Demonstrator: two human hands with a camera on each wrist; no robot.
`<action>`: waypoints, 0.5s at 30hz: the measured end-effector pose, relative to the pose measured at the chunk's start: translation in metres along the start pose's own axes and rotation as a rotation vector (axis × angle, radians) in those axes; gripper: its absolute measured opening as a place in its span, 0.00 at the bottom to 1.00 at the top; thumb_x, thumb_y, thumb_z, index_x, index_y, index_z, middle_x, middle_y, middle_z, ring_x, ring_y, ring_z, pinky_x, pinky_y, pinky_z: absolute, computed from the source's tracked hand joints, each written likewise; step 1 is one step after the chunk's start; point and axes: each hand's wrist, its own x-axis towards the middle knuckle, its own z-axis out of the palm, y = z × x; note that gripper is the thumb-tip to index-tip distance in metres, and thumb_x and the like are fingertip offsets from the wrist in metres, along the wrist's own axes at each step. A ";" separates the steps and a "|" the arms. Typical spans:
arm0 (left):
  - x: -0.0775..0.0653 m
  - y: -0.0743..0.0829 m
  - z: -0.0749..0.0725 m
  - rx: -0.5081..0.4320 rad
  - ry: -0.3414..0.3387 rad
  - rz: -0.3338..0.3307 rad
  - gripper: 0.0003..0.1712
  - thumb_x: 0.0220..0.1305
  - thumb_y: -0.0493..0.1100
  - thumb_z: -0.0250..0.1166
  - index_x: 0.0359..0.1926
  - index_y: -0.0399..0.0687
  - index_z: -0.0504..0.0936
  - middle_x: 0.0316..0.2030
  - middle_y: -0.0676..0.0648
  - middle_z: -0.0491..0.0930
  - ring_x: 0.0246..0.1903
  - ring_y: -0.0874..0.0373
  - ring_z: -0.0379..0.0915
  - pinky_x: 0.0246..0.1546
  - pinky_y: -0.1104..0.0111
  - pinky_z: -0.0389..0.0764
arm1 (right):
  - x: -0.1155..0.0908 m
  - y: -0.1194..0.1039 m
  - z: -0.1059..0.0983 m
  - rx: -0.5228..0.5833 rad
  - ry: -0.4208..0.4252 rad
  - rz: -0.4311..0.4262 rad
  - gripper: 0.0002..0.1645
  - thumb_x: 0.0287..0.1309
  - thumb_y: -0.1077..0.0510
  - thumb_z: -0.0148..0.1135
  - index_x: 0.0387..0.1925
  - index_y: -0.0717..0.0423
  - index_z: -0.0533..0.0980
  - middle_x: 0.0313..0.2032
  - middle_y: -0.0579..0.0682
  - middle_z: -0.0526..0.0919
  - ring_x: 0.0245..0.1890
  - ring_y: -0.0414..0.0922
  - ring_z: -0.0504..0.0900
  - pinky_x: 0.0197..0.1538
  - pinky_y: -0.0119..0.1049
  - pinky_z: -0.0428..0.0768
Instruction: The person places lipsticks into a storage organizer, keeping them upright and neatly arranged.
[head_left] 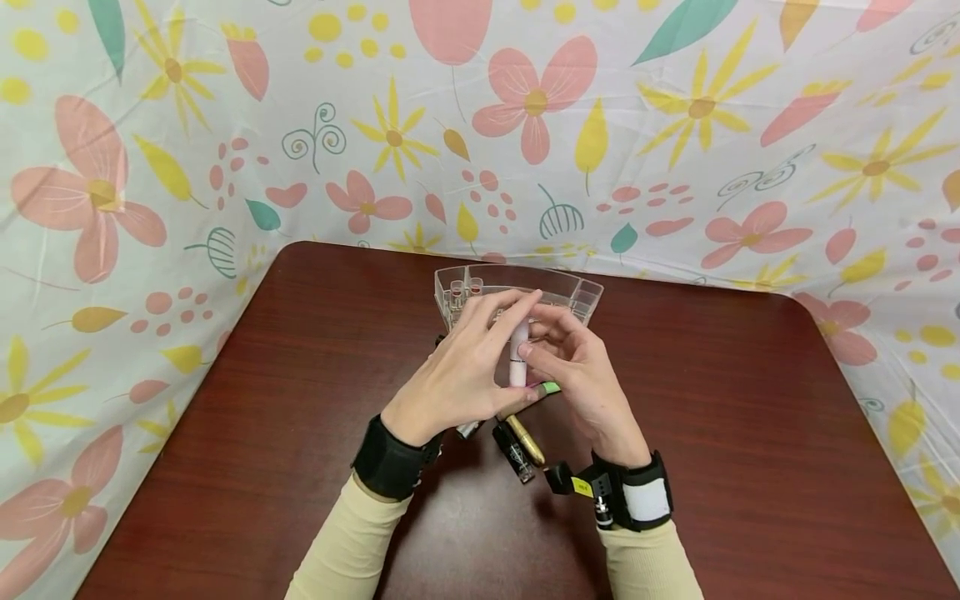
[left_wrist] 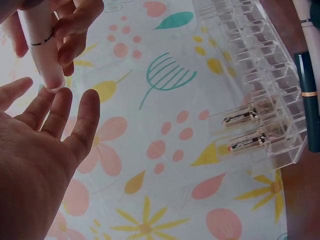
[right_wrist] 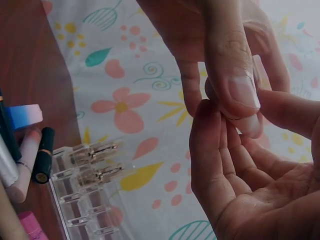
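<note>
At the frame's centre, the left hand, fingers nearly straight, touches an end of the pale tube (a clear organizer shows higher up) that the right hand, further right, pinches with thumb and curled fingers.

Red-brown table, clear compartmented organizer, gold tube, black tube

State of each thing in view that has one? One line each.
pale pink tube: held, seems capped
right hand: pinches that tube
left hand: fingers extended, at that tube
clear organizer: open-topped, partly filled
two clear tubes: seated in organizer slots
gold tube: lying on its side
black tube: lying beside the gold tube
dark banded tube: lying, seems capped
wristbands: fastened
</note>
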 end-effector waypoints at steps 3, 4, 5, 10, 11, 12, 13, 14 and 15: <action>-0.001 -0.003 0.003 0.005 -0.021 -0.020 0.62 0.49 0.55 0.81 0.80 0.52 0.55 0.70 0.45 0.64 0.65 0.50 0.61 0.61 0.62 0.73 | 0.003 0.004 -0.001 -0.017 0.005 0.011 0.26 0.66 0.63 0.64 0.64 0.52 0.72 0.45 0.46 0.82 0.43 0.40 0.84 0.34 0.33 0.83; -0.001 -0.004 0.004 0.005 -0.028 -0.026 0.62 0.49 0.55 0.81 0.80 0.52 0.55 0.70 0.45 0.64 0.66 0.50 0.61 0.61 0.62 0.74 | 0.004 0.006 -0.001 -0.021 0.009 0.012 0.26 0.66 0.64 0.64 0.64 0.52 0.72 0.45 0.45 0.82 0.43 0.40 0.84 0.35 0.33 0.83; -0.001 -0.006 0.006 0.003 -0.036 -0.033 0.62 0.49 0.55 0.81 0.80 0.52 0.55 0.70 0.45 0.64 0.66 0.50 0.61 0.61 0.61 0.74 | 0.006 0.008 -0.001 -0.020 0.011 0.016 0.26 0.66 0.64 0.64 0.64 0.52 0.71 0.45 0.45 0.82 0.43 0.39 0.84 0.35 0.33 0.83; -0.003 -0.016 0.017 0.047 -0.096 -0.065 0.60 0.50 0.55 0.80 0.79 0.55 0.57 0.71 0.44 0.63 0.67 0.48 0.62 0.63 0.59 0.73 | 0.016 0.024 -0.003 -0.009 0.009 0.074 0.29 0.67 0.64 0.62 0.67 0.52 0.69 0.47 0.46 0.81 0.37 0.39 0.84 0.33 0.34 0.84; -0.004 -0.018 0.021 0.062 -0.114 -0.073 0.59 0.51 0.55 0.80 0.79 0.55 0.58 0.71 0.44 0.63 0.67 0.48 0.62 0.64 0.58 0.73 | 0.018 0.028 -0.003 -0.003 0.007 0.092 0.29 0.67 0.65 0.62 0.67 0.51 0.68 0.47 0.46 0.81 0.36 0.40 0.84 0.32 0.34 0.83; -0.005 -0.020 0.024 0.077 -0.131 -0.082 0.58 0.51 0.56 0.79 0.78 0.56 0.58 0.71 0.44 0.63 0.67 0.47 0.62 0.64 0.57 0.72 | 0.020 0.032 -0.004 0.001 0.002 0.110 0.30 0.67 0.65 0.61 0.68 0.51 0.68 0.48 0.47 0.80 0.35 0.40 0.84 0.31 0.35 0.83; -0.006 -0.023 0.027 0.091 -0.149 -0.090 0.57 0.52 0.56 0.79 0.78 0.56 0.58 0.71 0.44 0.63 0.67 0.47 0.62 0.64 0.56 0.72 | 0.022 0.036 -0.004 0.003 -0.003 0.124 0.30 0.67 0.65 0.61 0.69 0.51 0.67 0.49 0.47 0.80 0.35 0.41 0.85 0.30 0.36 0.84; -0.007 -0.025 0.030 0.100 -0.164 -0.099 0.57 0.52 0.56 0.79 0.78 0.57 0.58 0.71 0.44 0.63 0.67 0.48 0.62 0.64 0.56 0.72 | 0.024 0.040 -0.005 0.003 -0.005 0.136 0.30 0.67 0.65 0.61 0.69 0.51 0.66 0.49 0.47 0.80 0.35 0.41 0.85 0.30 0.37 0.84; -0.007 -0.026 0.033 0.106 -0.174 -0.105 0.57 0.52 0.56 0.79 0.78 0.57 0.59 0.70 0.45 0.63 0.67 0.48 0.63 0.64 0.55 0.73 | 0.025 0.044 -0.005 -0.002 -0.007 0.142 0.30 0.67 0.65 0.61 0.68 0.51 0.66 0.49 0.47 0.80 0.35 0.41 0.85 0.30 0.37 0.84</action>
